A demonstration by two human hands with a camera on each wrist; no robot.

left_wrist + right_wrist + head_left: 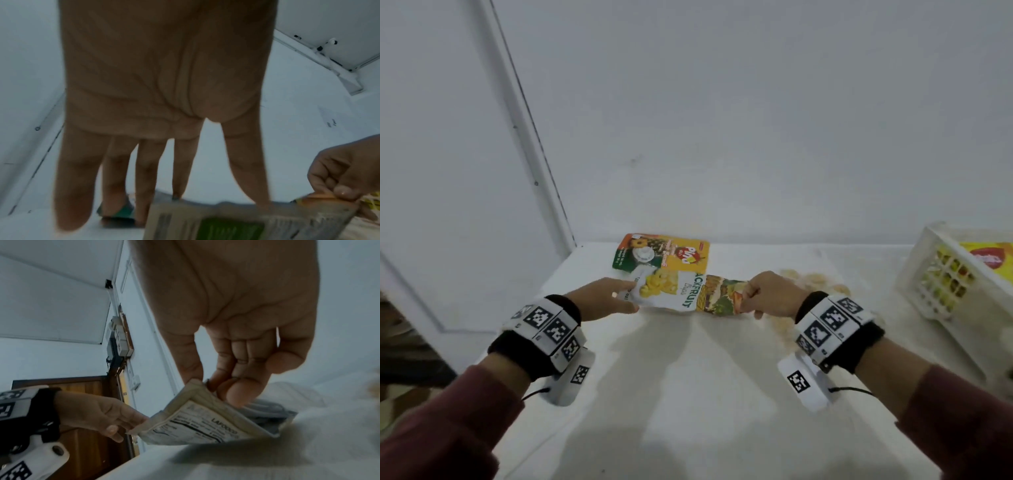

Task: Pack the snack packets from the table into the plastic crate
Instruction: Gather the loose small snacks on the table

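Head view: left hand (604, 298) pinches one end of the jackfruit chips packet (681, 290), right hand (770, 295) pinches the other; packet held just above the white table (688, 377). Only the right wrist view shows the packet's printed back panel and a wooden door (86, 418). White walls. An orange pineapple snack packet (662, 253) lies flat just behind. White plastic crate (941, 274) at far right, a yellow packet (989, 257) inside
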